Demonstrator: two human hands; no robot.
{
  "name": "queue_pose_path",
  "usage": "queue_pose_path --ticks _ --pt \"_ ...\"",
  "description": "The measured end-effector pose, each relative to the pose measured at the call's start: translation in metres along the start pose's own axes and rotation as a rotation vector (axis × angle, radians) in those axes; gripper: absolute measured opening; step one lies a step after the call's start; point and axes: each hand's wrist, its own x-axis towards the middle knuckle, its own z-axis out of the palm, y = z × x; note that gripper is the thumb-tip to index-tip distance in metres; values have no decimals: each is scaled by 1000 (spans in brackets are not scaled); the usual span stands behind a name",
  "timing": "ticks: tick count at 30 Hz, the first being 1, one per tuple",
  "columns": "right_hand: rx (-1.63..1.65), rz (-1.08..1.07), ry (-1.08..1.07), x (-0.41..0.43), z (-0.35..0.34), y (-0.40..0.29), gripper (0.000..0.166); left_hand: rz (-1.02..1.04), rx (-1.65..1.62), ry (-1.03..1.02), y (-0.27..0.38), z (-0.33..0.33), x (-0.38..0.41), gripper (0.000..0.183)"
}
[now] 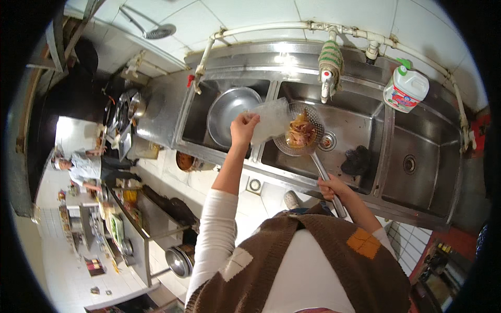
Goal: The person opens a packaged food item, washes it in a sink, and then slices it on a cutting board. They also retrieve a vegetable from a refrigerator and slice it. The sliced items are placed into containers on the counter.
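Observation:
My left hand pinches a translucent plastic bag by one end; the bag's other end reaches the rim of a perforated metal skimmer. Brownish, wet-looking food pieces lie in the skimmer's bowl. Around the skimmer's metal handle, my right hand is closed, near the sink's front edge. The skimmer is above the middle sink basin. A large metal bowl sits in the left basin, partly behind my left hand. A crumpled black plastic bag lies in the middle basin.
A tap wrapped in striped cloth overhangs the middle basin. A white plastic jug with a green top stands behind the divider beside the right basin. Pipes run along the tiled wall. Far left, another person stands near a metal work table.

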Motion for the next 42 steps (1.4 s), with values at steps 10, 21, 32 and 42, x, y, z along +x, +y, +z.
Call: queue_pose_path --ticks 10,21,32,42 --pt "-17 -20 -66 6 -14 -3 17 -522 -1059 87 -50 -40 -36 21" --pt "-124 -68 33 35 -88 58 34 -470 -1454 278 -187 -206 -124 31" --pt "276 -145 -72 122 67 108 38 -596 -1598 1037 -402 -453 -452 30" --pt "464 29 -371 273 234 96 45 -302 -1802 1218 -394 -517 -430 20"
